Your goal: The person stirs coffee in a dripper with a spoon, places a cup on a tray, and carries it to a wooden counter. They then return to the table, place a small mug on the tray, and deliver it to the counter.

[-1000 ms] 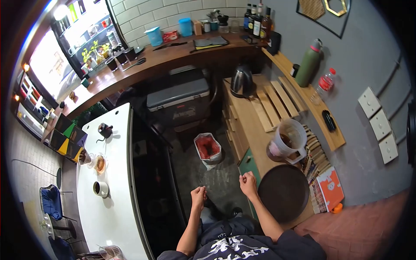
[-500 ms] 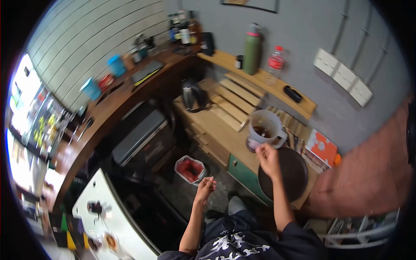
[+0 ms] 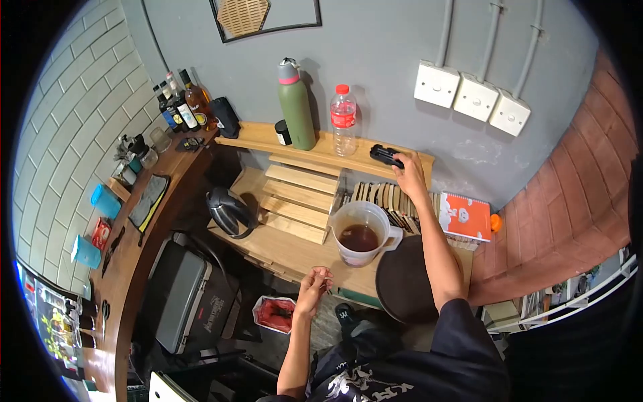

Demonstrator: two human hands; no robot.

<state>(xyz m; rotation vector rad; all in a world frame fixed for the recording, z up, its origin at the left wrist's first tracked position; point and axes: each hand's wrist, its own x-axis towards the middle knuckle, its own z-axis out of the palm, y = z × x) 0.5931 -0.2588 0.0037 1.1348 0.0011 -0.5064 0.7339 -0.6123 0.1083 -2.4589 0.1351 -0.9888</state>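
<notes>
My right hand (image 3: 410,174) reaches up to the wooden shelf, its fingers closed at the right end of a small black object (image 3: 384,155) lying there; its exact kind is not clear. My left hand (image 3: 313,291) is held in the air over the floor, in front of the table, with its fingers curled together; whether anything small is in them is hidden. Between the hands, a translucent plastic jug (image 3: 362,231) with dark brown liquid stands on the wooden table. A round dark tray (image 3: 405,281) lies right of it, under my right forearm.
On the shelf stand a green flask (image 3: 297,107) and a plastic bottle (image 3: 343,124) with a red cap. A black kettle (image 3: 231,213), a slatted wooden rack (image 3: 298,201), books (image 3: 385,197) and an orange notebook (image 3: 465,216) are on the table. A lined bin (image 3: 274,313) stands on the floor.
My right hand has left the jug's side and moved up to the black object on the shelf. My left hand stays low, fingers still curled. The view has turned and lifted toward the wall.
</notes>
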